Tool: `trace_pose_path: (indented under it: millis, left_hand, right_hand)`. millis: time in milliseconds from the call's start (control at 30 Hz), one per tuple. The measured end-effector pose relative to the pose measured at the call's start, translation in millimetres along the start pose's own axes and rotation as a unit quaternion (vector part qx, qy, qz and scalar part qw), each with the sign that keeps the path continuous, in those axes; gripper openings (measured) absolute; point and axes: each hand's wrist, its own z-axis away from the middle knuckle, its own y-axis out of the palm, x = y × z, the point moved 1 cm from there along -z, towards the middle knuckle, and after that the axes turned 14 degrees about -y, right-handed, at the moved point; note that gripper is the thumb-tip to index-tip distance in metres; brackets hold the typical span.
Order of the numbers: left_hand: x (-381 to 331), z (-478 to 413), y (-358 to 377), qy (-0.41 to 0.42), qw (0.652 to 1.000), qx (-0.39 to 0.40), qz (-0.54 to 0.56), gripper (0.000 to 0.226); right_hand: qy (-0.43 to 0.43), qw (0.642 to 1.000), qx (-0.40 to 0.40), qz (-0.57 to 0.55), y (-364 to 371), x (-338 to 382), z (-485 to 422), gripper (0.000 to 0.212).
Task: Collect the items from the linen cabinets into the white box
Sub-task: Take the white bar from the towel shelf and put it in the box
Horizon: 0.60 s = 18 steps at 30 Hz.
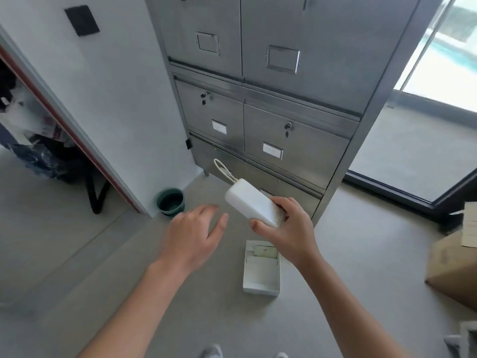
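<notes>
Head view: the right hand [286,228] grips the near end of a white power bank [254,205], thumb under its end and fingers curled over the far side, above the open white box [262,277] on the floor. The left hand [193,233] hangs spread and relaxed just beside the power bank, apart from it, before the steel cabinet [296,143]

White power bank [254,202] — right hand [286,228]

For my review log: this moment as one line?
right hand grips white device | left hand open | white box on floor
</notes>
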Motion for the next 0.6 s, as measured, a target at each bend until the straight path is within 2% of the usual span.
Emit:
trace_pose_path:
  millis: [267,367,500,600]
  left_hand:
    - [33.5,-112.3,25.0,0.03,1.0,0.0,0.003,0.038]
    - [56.1,-167.6,35.6,0.056,0.997,0.045,0.031,0.046]
    - [71.4,-232.4,45.9,0.103,0.992,0.06,0.041,0.051]
    - [65.3,-267.2,50.0,0.132,0.986,0.074,0.072,0.057]
  right_hand:
    - [0.035,0.999,-0.025,0.03,43.5,-26.1,-92.1,0.054]
    - [0.061,0.996,-0.053,0.039,68.2,-27.2,-126.2,0.058]
    - [0.092,0.991,-0.081,0.059,85.6,-26.8,-162.8,0.055]
    - [0.118,0.985,-0.107,0.067,86.6,-29.6,-175.2,0.063]
